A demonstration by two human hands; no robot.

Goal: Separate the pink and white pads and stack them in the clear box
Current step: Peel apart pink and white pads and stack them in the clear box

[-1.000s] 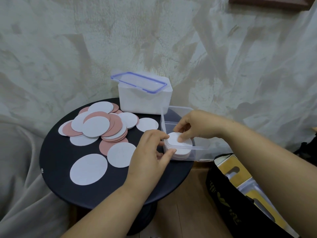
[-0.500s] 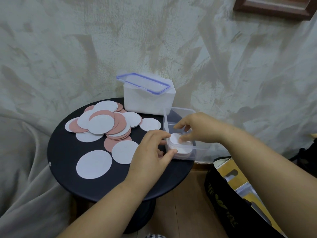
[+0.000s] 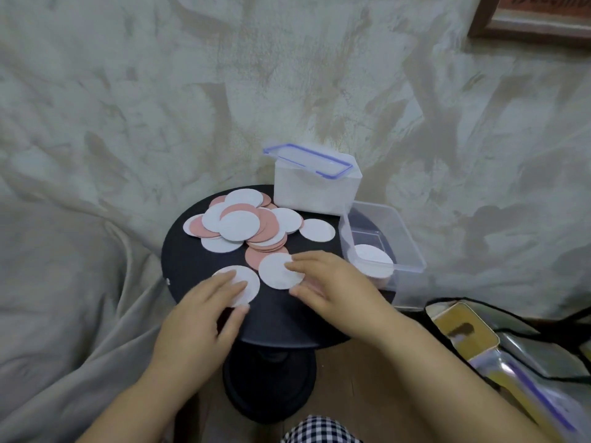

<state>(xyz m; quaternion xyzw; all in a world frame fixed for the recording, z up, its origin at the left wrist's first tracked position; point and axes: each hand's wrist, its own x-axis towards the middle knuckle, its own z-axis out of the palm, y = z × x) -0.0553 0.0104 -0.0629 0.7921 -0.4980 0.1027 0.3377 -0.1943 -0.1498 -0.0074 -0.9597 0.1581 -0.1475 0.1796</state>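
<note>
On the round black counter [image 3: 192,251] our left hand [image 3: 208,311] lies flat with fingers spread over a thin white round pad [image 3: 248,284] at about seven o'clock, pressing rather than gripping it. Our right hand [image 3: 332,282] is open too, fingertips resting on the edge of a second white round pad [image 3: 276,271] near the middle; neither hand has anything lifted. The loose heap of pink and white round pads [image 3: 243,223] sits toward eleven o'clock, with one lone white pad [image 3: 317,230] at about one o'clock. The clear plastic box [image 3: 406,238] hangs off the counter edge at three o'clock with a short stack of pads [image 3: 372,260] in its near end. We judge these pads light, thin and slightly flexible, lying too flat to pinch from above; sliding one to the counter edge or lifting its rim with a fingernail should work best.
</note>
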